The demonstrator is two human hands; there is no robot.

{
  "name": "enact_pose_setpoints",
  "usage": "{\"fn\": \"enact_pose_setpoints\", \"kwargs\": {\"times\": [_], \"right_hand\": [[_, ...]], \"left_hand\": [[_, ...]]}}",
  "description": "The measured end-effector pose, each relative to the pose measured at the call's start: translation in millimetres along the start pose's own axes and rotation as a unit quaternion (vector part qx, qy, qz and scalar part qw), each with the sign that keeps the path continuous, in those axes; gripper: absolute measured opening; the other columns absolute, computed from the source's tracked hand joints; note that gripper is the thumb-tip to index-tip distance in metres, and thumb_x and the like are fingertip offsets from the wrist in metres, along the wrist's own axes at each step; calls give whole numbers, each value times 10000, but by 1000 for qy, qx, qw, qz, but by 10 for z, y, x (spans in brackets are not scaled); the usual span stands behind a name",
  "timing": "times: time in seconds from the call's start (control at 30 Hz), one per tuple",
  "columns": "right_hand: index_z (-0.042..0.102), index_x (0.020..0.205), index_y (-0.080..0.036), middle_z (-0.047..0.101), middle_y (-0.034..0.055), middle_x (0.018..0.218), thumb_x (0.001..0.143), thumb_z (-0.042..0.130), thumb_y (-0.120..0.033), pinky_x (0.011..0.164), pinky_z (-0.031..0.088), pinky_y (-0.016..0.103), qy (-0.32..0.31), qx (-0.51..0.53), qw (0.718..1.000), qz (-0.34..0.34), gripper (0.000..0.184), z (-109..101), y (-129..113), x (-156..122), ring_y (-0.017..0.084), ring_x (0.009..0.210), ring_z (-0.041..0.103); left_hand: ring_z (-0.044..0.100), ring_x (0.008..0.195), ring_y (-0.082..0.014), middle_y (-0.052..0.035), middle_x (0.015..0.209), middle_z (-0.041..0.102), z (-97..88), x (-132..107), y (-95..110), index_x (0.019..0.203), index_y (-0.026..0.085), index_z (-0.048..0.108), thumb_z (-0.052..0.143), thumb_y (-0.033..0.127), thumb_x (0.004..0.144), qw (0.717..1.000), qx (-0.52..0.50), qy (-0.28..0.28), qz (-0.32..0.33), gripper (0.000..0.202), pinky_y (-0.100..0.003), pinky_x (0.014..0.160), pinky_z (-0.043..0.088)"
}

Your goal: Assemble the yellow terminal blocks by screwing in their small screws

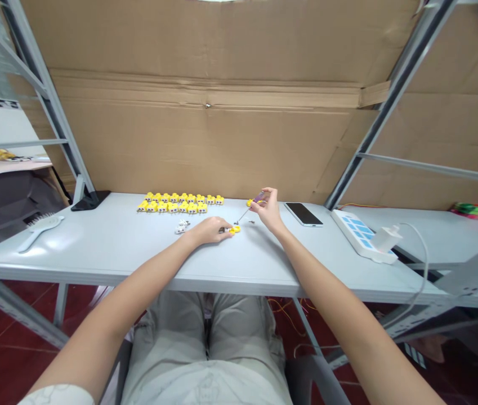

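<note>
My left hand point(212, 229) rests on the grey table with its fingers closed on a small yellow plastic piece point(235, 229) with a white part. In my right hand point(267, 207) is a thin screwdriver point(259, 197) with a purple handle. Its shaft slants down to the left, its tip by tiny dark screws point(236, 223) just beyond the yellow piece. More small screws point(251, 221) lie to the right. Beside my left hand are small white parts point(182, 226). Two rows of yellow toy-like pieces point(173, 207) stand farther back. Another yellow piece point(249, 202) is partly behind the screwdriver.
A phone point(304, 214) lies right of my right hand. Farther right is a white power strip point(359, 233) with a plugged-in charger point(386, 238) and cable. A hairbrush point(41, 229) lies at the left. Cardboard point(205, 140) walls the back, between metal posts point(374, 135).
</note>
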State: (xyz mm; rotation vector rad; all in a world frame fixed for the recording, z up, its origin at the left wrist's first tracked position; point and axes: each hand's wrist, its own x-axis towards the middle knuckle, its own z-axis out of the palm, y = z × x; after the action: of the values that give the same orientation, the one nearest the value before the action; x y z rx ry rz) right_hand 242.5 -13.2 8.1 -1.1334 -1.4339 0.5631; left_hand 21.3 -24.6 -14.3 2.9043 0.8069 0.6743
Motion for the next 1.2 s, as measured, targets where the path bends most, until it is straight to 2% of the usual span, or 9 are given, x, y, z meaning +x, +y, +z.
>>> {"fn": "enact_pose_setpoints", "kwargs": {"times": [0.17,0.5,0.83,1.2], "right_hand": [[317,1165,-233,534,40,1006,743,589,-253,756,574,352,-5,-28,999,-35,503,55,1,-32,164,789,633],[351,1183,-239,562,35,996,770,557,-236,791,554,367,-8,-76,996,-48,461,64,56,-38,151,760,620],[347,1193,-240,561,44,1020,777,577,-302,778,562,361,-5,-62,998,-33,479,81,48,-59,161,799,618],[285,1217,-238,558,46,1026,775,596,-320,800,558,346,27,-45,999,-13,546,53,59,-4,168,837,648]], "left_hand": [[689,943,-240,-141,1039,734,3,5,-6,1116,136,713,608,320,895,1000,-1,-1,-3,305,-314,873,493],[688,959,-232,-133,1057,734,5,12,-12,1128,139,709,603,311,896,1000,-2,-7,-1,308,-309,888,493],[689,954,-235,-138,1054,734,24,13,-30,1116,142,714,612,315,886,1000,-12,0,-1,305,-310,887,493],[690,947,-224,-129,1052,736,11,8,-23,1120,151,714,612,314,885,1000,-12,0,-2,304,-305,882,496]]}}
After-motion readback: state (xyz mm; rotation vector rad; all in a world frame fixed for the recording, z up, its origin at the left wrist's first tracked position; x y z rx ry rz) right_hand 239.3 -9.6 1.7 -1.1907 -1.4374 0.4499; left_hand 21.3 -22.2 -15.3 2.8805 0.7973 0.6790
